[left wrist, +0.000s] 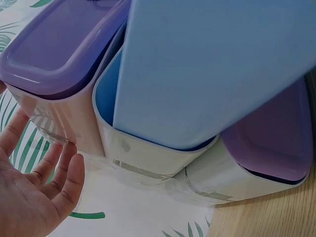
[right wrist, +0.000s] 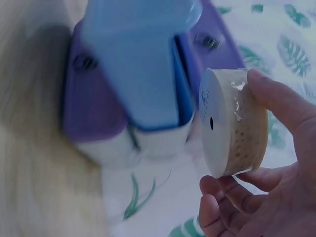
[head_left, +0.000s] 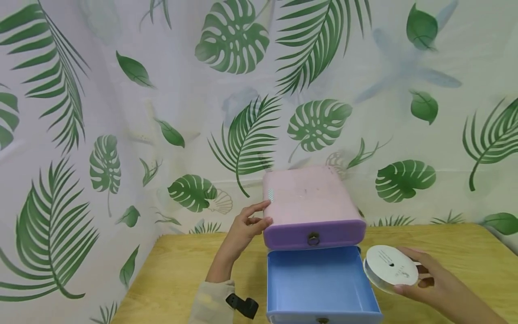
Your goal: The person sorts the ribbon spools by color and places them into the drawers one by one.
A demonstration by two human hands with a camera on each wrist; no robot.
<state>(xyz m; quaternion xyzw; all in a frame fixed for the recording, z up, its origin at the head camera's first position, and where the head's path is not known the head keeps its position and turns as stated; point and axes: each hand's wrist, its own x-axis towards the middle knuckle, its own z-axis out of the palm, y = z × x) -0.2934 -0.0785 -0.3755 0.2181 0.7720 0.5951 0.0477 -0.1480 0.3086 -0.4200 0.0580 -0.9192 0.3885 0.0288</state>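
Note:
My right hand [head_left: 439,280] grips a white-sided spool of ribbon [head_left: 382,258] by its rim, just right of the pulled-out blue drawer [head_left: 315,279]. In the right wrist view the tan, dotted ribbon [right wrist: 244,128] shows wound between the spool's round sides. At the left, my left hand [head_left: 244,227] touches the side of the stacked drawer box [head_left: 303,193] near its top, with fingers loosely bent. The box has a pale pink top and a purple upper drawer front [head_left: 336,233] with a ring pull. Inside the blue drawer, the visible floor is bare.
Below the blue drawer is another purple drawer [left wrist: 276,133], shown in the wrist views. The box stands on a wood-grain table [head_left: 174,261]. Behind it hangs a white leaf-print cloth [head_left: 259,90]. A black band [head_left: 243,306] is on the left wrist.

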